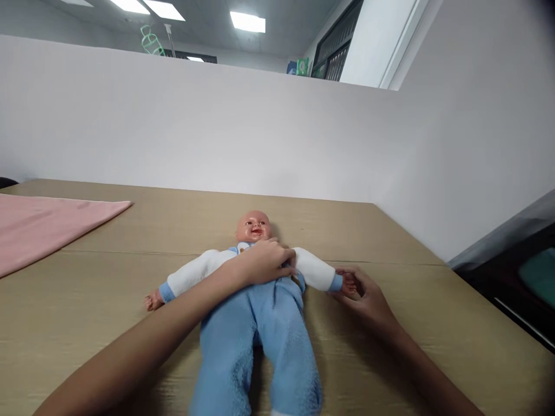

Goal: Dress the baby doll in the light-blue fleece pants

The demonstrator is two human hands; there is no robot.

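A baby doll [255, 323] lies on its back on the wooden table [87, 289], dressed in a blue fleece romper with white sleeves, its head towards the wall. My left hand [264, 261] rests on the doll's chest, fingers curled and pressed onto the blue bib. My right hand [362, 292] is closed around the doll's small hand at the end of the outstretched white sleeve on the right. The doll's other arm lies stretched out to the left, free.
A pink cloth [39, 222] lies spread on the table's far left. A white partition wall [217, 127] runs behind the table and along its right side. A dark object [520, 266] sits off the table's right edge.
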